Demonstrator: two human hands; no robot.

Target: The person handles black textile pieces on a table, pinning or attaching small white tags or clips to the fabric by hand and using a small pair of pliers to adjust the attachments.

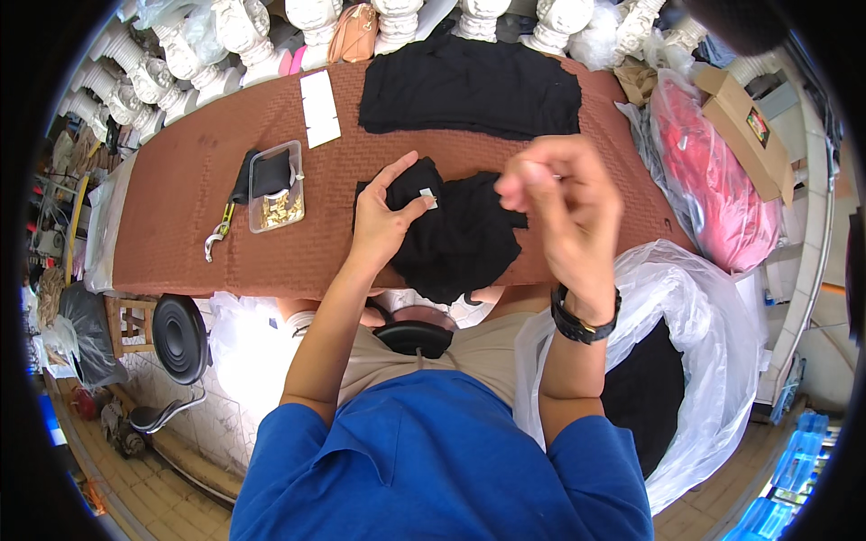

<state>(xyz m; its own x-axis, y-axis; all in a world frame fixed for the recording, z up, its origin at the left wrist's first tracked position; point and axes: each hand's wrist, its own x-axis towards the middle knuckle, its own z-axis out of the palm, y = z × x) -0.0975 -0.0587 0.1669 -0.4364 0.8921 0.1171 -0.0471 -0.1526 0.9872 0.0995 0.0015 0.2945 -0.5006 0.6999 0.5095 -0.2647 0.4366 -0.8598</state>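
A black cloth garment [460, 239] lies bunched at the table's near edge, part of it hanging over. My left hand [383, 216] grips its left side, thumb on top beside a small white label [428, 197]. Something tiny and gold-coloured shows at that label, too small to name. Raised above the garment's right side is my right hand [573, 212], slightly blurred, fingers curled into a pinch. Whatever sits between those fingertips is too small to make out. To the left, a clear plastic box [262, 228] holds small gold-coloured pieces [281, 209] and a folded black cloth [271, 171].
A brown-covered table [180, 207] carries a black fabric pile [469, 90], a white card strip [320, 108] and a yellow-green handled tool [221, 230]. White ornate pedestals [244, 36] line the back. A plastic bag [713, 361] with black cloth stands right, below a pink bundle [713, 171].
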